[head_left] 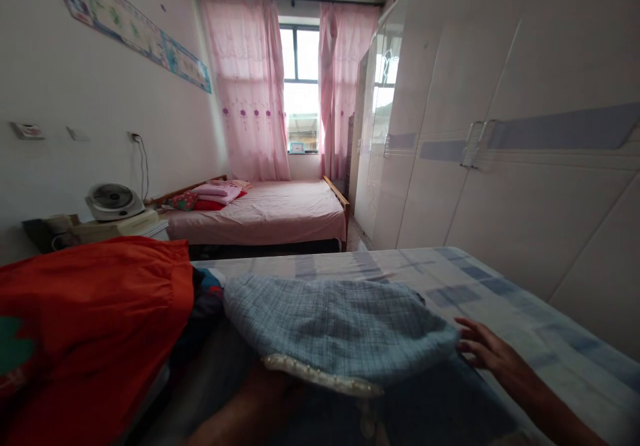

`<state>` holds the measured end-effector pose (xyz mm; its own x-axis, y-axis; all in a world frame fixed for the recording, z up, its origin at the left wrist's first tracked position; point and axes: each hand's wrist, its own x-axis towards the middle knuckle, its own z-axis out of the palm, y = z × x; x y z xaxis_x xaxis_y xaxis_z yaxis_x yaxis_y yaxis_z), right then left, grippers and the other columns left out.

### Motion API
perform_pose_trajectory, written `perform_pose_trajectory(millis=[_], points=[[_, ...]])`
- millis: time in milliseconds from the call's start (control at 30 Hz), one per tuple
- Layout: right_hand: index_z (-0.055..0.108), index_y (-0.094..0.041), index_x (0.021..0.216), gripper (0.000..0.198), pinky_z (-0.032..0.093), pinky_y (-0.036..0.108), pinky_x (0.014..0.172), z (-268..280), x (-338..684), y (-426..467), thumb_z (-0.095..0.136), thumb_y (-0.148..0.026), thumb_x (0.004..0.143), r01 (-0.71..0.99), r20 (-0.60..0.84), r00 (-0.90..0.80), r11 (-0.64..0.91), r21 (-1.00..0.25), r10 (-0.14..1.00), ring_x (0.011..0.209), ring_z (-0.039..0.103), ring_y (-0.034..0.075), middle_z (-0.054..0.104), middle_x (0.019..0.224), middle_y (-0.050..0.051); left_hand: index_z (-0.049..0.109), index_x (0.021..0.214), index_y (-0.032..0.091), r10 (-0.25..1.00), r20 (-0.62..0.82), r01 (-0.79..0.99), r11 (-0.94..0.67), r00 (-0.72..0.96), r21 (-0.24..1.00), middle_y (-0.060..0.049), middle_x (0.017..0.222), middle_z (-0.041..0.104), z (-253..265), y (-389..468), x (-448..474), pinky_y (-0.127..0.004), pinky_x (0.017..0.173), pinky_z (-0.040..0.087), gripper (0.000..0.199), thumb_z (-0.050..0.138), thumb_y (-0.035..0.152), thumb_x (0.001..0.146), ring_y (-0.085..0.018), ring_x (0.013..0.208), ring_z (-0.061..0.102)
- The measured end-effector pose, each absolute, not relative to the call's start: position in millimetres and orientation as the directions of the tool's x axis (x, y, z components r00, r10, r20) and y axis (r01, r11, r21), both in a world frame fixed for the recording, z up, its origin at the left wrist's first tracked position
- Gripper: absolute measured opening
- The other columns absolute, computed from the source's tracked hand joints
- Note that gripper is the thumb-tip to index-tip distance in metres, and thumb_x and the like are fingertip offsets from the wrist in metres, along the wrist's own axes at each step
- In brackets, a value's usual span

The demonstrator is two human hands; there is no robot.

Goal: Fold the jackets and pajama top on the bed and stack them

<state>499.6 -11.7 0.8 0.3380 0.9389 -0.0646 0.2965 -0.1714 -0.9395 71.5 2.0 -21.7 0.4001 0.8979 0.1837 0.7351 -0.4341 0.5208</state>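
A light blue checked garment (340, 326) with a white, pearl-studded trim (320, 374) is spread in front of me, its near side raised. My left hand (273, 386) reaches in beneath the trim, and its fingers are hidden by the cloth. At the garment's right edge is my right hand (480, 345), fingers apart and slightly curved, close to the fabric; whether they touch it I cannot tell. Dark blue cloth (445, 399) lies under the garment in shadow.
An orange-red garment (100, 313) is heaped at the left, with dark clothing (203, 303) beside it. Everything lies on a bed with a blue-and-white checked sheet (450, 273). Beyond stand a pink bed (280, 213) and a fan (113, 201); white wardrobes (450, 213) line the right.
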Motion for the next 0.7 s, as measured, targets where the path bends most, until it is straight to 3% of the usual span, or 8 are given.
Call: perform_pose_trajectory(millis=[67, 167, 267, 333, 367, 433, 533, 700], points=[[0.056, -0.017, 0.106, 0.052, 0.055, 0.037, 0.072, 2.6, 492.8, -17.0, 0.063, -0.047, 0.064, 0.099, -0.166, 0.395, -0.222, -0.97, 0.904, 0.088, 0.066, 0.028, 0.068, 0.101, 0.014, 0.062, 0.112, 0.023, 0.917, 0.151, 0.747, -0.39, 0.37, 0.538, -0.006, 0.115, 0.065, -9.8, -7.8, 56.3, -0.037, 0.096, 0.045, 0.036, 0.051, 0.033, 0.079, -0.026, 0.11, 0.057], [0.059, -0.018, 0.097, 0.042, 0.055, 0.037, 0.077, 10.1, 478.8, -24.3, 0.07, -0.04, 0.062, -0.198, -0.293, 0.311, -0.239, -0.95, 0.904, 0.092, 0.066, 0.028, 0.069, 0.099, 0.012, 0.062, 0.102, 0.016, 0.965, 0.22, 0.825, -0.24, 0.144, 0.512, -0.01, 0.104, 0.066, 0.5, -12.3, 26.7, -0.038, 0.089, 0.049, 0.032, 0.043, 0.034, 0.082, -0.027, 0.101, 0.061], [0.06, -0.019, 0.096, 0.038, 0.054, 0.036, 0.084, 15.1, 461.1, -28.3, 0.073, -0.035, 0.063, -0.373, -0.35, 0.157, -0.272, -0.887, 0.924, 0.096, 0.065, 0.025, 0.071, 0.097, 0.007, 0.052, 0.118, 0.012, 0.882, 0.467, 0.929, -0.222, 0.062, 0.297, -0.015, 0.13, 0.05, 2.3, -4.4, 4.7, -0.044, 0.094, 0.044, 0.044, 0.047, 0.025, 0.076, -0.032, 0.118, 0.049], [0.061, -0.019, 0.096, 0.034, 0.054, 0.035, 0.085, 15.6, 447.6, -28.3, 0.072, -0.034, 0.068, -0.412, -0.381, 0.079, -0.317, -0.854, 0.921, 0.095, 0.065, 0.024, 0.071, 0.096, 0.005, 0.041, 0.132, 0.016, 0.811, 0.555, 0.948, -0.297, 0.185, 0.117, -0.014, 0.146, 0.03, 2.7, 6.0, 1.2, -0.048, 0.101, 0.036, 0.06, 0.048, 0.016, 0.072, -0.034, 0.131, 0.032], [0.061, -0.019, 0.096, 0.032, 0.054, 0.034, 0.083, 15.5, 440.7, -27.4, 0.071, -0.034, 0.069, -0.416, -0.395, 0.056, -0.338, -0.844, 0.917, 0.094, 0.066, 0.023, 0.071, 0.094, 0.005, 0.041, 0.133, 0.019, 0.793, 0.551, 0.94, -0.338, 0.261, 0.041, -0.012, 0.148, 0.028, 4.2, 12.0, 3.0, -0.05, 0.103, 0.033, 0.062, 0.048, 0.013, 0.072, -0.034, 0.133, 0.028], [0.061, -0.018, 0.093, 0.029, 0.056, 0.032, 0.075, 16.7, 428.5, -23.3, 0.07, -0.033, 0.07, -0.405, -0.402, 0.046, -0.351, -0.844, 0.914, 0.087, 0.067, 0.023, 0.072, 0.088, 0.005, 0.053, 0.124, 0.023, 0.779, 0.503, 0.913, -0.404, 0.375, -0.056, -0.01, 0.141, 0.041, 12.7, 23.4, 11.9, -0.053, 0.104, 0.028, 0.055, 0.047, 0.009, 0.072, -0.033, 0.131, 0.032], [0.06, -0.018, 0.084, 0.019, 0.054, 0.027, 0.06, 26.3, 419.3, -12.3, 0.069, -0.024, 0.069, -0.388, -0.331, 0.135, -0.257, -0.885, 0.934, 0.074, 0.068, 0.021, 0.071, 0.074, 0.004, 0.064, 0.106, 0.019, 0.776, 0.473, 0.894, -0.443, 0.418, -0.064, -0.008, 0.111, 0.064, 42.3, 30.5, 28.3, -0.05, 0.104, 0.029, 0.041, 0.043, 0.006, 0.073, -0.026, 0.11, 0.054], [0.057, -0.019, 0.075, 0.007, 0.049, 0.023, 0.051, 45.2, 434.8, -3.6, 0.062, -0.018, 0.07, -0.384, -0.237, 0.281, -0.117, -0.916, 0.93, 0.06, 0.063, 0.016, 0.065, 0.06, -0.001, 0.062, 0.107, 0.015, 0.645, 0.634, 0.869, -0.487, 0.426, -0.088, -0.008, 0.093, 0.063, 81.3, -3.7, 35.9, -0.037, 0.082, 0.045, 0.038, 0.042, 0.013, 0.074, -0.023, 0.087, 0.058]])
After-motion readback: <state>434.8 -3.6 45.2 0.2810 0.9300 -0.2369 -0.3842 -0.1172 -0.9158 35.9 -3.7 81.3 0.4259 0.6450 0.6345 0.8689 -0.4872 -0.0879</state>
